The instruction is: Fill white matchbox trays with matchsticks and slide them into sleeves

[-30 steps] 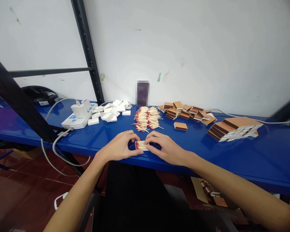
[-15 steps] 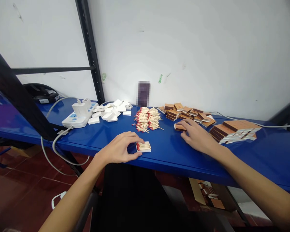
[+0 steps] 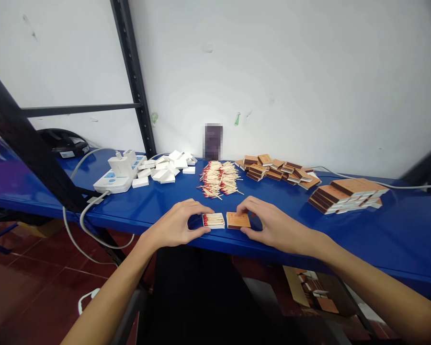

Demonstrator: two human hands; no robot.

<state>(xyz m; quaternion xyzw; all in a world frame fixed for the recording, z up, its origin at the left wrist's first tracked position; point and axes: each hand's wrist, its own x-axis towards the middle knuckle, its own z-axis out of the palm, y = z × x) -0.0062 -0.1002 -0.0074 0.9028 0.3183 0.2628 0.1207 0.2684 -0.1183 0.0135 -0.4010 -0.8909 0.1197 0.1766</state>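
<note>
Near the front edge of the blue table, a white matchbox tray (image 3: 214, 221) full of red-tipped matches lies flat. My left hand (image 3: 183, 221) grips its left end between thumb and fingers. Just to the right, an orange-brown matchbox sleeve (image 3: 237, 220) is pinched by my right hand (image 3: 269, 223) at its right end. Tray and sleeve lie end to end with a narrow gap between them. Behind them is a heap of loose matches (image 3: 221, 178).
White trays (image 3: 167, 166) are heaped at the back left, beside a white power strip (image 3: 117, 176) with cables. Matchbox sleeves (image 3: 278, 170) are piled at the back right. Matchboxes (image 3: 348, 194) are stacked farther right. A black metal post (image 3: 39, 143) rises at the left.
My right hand has brought a matchbox sleeve from beside the pile, left and toward me, up to the tray. My left hand has stayed on the tray.
</note>
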